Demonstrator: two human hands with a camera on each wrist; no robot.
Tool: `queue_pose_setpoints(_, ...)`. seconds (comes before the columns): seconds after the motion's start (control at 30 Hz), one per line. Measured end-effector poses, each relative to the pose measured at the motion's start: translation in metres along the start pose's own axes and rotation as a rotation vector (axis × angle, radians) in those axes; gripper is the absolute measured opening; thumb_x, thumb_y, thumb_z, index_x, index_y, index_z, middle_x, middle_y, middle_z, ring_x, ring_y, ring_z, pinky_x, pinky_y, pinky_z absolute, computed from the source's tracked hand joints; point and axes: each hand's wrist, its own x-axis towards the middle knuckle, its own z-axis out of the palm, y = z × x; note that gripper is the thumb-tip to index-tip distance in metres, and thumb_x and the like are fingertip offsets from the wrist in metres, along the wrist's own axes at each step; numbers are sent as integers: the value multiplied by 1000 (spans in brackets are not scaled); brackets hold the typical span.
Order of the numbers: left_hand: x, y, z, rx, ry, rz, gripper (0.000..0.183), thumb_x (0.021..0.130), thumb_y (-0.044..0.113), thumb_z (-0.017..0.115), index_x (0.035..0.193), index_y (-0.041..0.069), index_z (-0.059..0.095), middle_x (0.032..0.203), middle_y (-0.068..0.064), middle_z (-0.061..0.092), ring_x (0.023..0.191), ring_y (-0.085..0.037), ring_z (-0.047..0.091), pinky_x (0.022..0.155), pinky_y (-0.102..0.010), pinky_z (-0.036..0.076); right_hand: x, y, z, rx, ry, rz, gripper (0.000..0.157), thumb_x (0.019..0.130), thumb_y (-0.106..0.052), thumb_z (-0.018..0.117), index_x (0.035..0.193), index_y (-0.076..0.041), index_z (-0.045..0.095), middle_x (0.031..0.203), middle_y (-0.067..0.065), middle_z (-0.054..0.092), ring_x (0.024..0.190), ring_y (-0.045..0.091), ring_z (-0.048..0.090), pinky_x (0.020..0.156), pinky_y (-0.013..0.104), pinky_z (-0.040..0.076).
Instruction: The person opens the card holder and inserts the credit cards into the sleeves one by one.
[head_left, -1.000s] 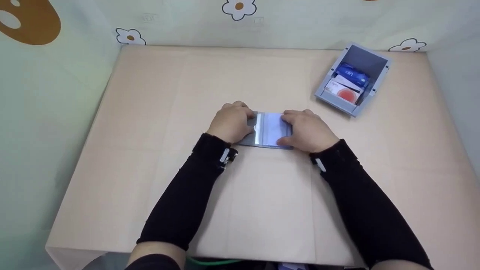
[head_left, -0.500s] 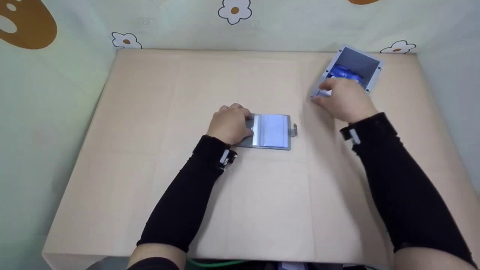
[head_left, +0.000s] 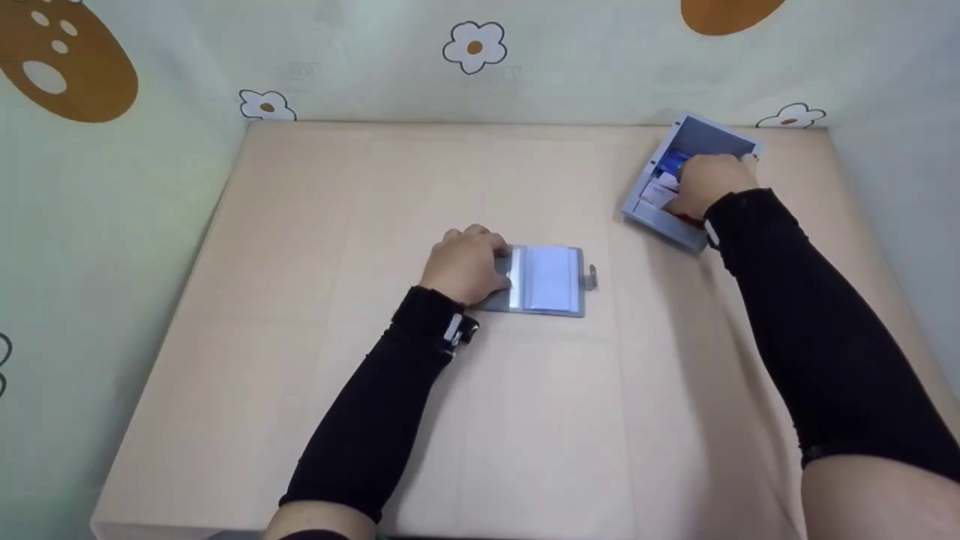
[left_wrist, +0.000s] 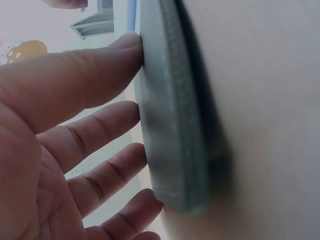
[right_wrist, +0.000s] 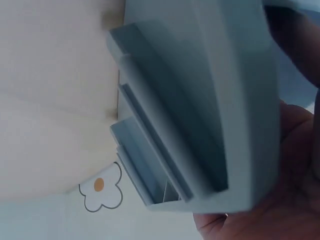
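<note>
A grey card holder (head_left: 555, 279) lies unfolded on the table, its clear plastic sleeves facing up and its snap strap (head_left: 589, 277) sticking out to the right. My left hand (head_left: 463, 264) rests on its left cover; in the left wrist view the thumb and fingertips press against the grey cover (left_wrist: 165, 125), fingers fairly straight. At the back right, my right hand (head_left: 712, 180) reaches down into a grey-blue plastic bin (head_left: 664, 226). Beside its fingers lie a blue packet (head_left: 673, 162) and white printed cards (head_left: 658, 192). Its fingertips are hidden, so what it grips cannot be told.
A beige cloth covers the table (head_left: 360, 420). Flower-printed curtain walls (head_left: 585, 60) stand close behind and on both sides. In the right wrist view the bin's ribbed outer wall (right_wrist: 165, 110) fills much of the frame, near the hand.
My right hand has left the card holder, moved up and right, and gone down into the bin. The left hand has stayed on the cover. The head view has tilted slightly.
</note>
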Motion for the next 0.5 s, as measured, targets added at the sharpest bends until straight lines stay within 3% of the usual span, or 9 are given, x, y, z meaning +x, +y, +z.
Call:
queue_pose_setpoints(0.2, -6, -1, 9, 2, -16, 7, 51, 84, 35, 87, 132, 21, 73, 138, -2, 66, 115, -30, 58, 102, -47, 49, 0, 1, 20, -3, -34, -3, 31, 91, -26, 68, 71, -2, 63, 87, 21, 71, 88, 41, 61, 97, 64, 39)
queue_pose_setpoints(0.33, -4, 0, 5, -1, -2, 12, 50, 84, 34, 87, 131, 21, 74, 137, -2, 66, 114, -30, 58, 100, -47, 49, 2, -1, 16, 5, -25, -15, 27, 92, -22, 66, 78, 0, 67, 95, 24, 73, 93, 43, 64, 105, 69, 36)
queue_pose_setpoints(0.5, 0, 1, -6, -7, 19, 13, 49, 84, 33, 86, 131, 21, 74, 136, -1, 66, 113, -30, 57, 99, -47, 49, 6, -3, 2, -2, 12, -35, 25, 93, -19, 64, 89, 4, 71, 102, 29, 73, 97, 46, 65, 105, 73, 35)
